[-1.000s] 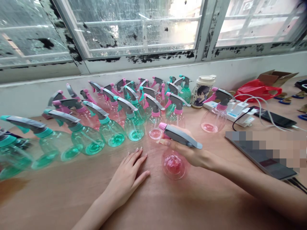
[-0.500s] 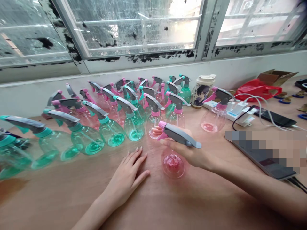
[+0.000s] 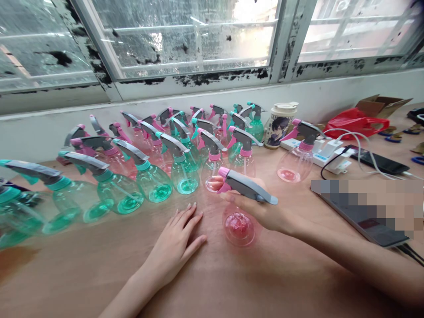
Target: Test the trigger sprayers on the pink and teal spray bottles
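Note:
My right hand [image 3: 265,211] is wrapped round the neck of a pink spray bottle [image 3: 240,227] with a grey and pink trigger head. The bottle stands on the table, its nozzle pointing left; the palm hides its collar. Flat on the wooden table [image 3: 212,287], to the left of that bottle, lies my left hand [image 3: 177,238] with fingers stretched out and nothing in them. Just beyond the hands stand a green spray bottle [image 3: 184,176] and a clear pink spray bottle [image 3: 212,172].
Several green and pink spray bottles fill the back left, among them a green one [image 3: 154,183]. Another pink bottle [image 3: 294,163] stands by a power strip [image 3: 331,161]. A patterned cup [image 3: 280,126], red bag [image 3: 354,123], cardboard box [image 3: 380,106], phone [image 3: 380,161] and dark tablet-like device [image 3: 361,221] lie rightward.
The fingers of my right hand have shifted very slightly at the trigger. Otherwise both hands and the bottles stay where they were.

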`<action>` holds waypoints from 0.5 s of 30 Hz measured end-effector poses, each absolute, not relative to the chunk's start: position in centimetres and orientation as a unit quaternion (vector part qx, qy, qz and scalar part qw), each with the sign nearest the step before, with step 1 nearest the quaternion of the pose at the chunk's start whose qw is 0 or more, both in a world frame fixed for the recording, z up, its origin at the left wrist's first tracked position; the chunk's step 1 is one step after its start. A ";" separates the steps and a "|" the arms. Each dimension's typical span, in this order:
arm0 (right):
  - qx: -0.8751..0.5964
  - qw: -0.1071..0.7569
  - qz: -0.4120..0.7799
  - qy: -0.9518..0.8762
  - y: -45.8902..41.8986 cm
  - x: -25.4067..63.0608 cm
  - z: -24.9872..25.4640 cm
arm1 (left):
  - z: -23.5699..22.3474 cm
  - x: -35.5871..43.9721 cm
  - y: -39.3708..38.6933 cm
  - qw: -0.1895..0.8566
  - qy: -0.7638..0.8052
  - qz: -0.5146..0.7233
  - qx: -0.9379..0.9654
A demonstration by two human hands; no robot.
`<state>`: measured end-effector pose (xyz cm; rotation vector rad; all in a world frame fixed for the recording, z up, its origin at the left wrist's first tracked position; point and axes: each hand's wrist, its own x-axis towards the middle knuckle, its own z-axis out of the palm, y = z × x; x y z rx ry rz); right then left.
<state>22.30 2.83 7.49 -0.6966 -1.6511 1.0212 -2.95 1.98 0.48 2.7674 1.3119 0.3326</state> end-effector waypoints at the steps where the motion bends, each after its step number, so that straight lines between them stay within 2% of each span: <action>1: -0.291 0.513 0.426 -0.686 2.8 22.3 7.5 | 0.5 -2.9 2.0 0.030 0.427 0.108 0.897; 15: -0.341 0.474 0.366 -0.725 2.8 22.5 8.0 | 0.3 -2.9 2.1 0.024 0.424 0.110 0.899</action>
